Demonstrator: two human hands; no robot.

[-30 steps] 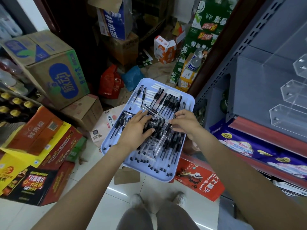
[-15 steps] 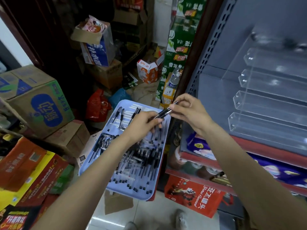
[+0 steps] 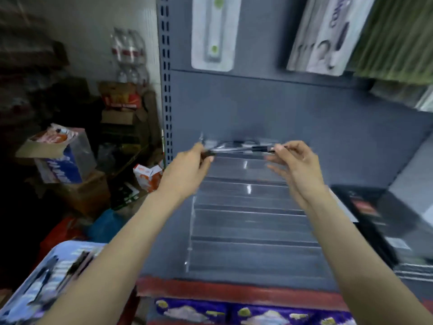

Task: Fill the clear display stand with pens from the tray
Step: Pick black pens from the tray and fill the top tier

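Both hands are raised in front of the grey shelf, holding a small bunch of pens [image 3: 243, 149] level between them. The left hand [image 3: 187, 170] grips one end with its fingers curled round it; the right hand [image 3: 297, 165] pinches the other end between thumb and forefinger, its remaining fingers spread loose. The bunch sits at the top tier of the clear display stand [image 3: 248, 207], which steps down below and between the two forearms; motion blur hides whether the pens touch that tier and whether any tier holds pens. Below the left forearm, at the lower left corner, lies the pale blue tray [image 3: 44, 277] with dark pens [image 3: 77, 266] scattered in it. Beyond the left hand stand stacked cardboard boxes [image 3: 121, 106]. Beside the right forearm sits a black box [image 3: 375, 216].
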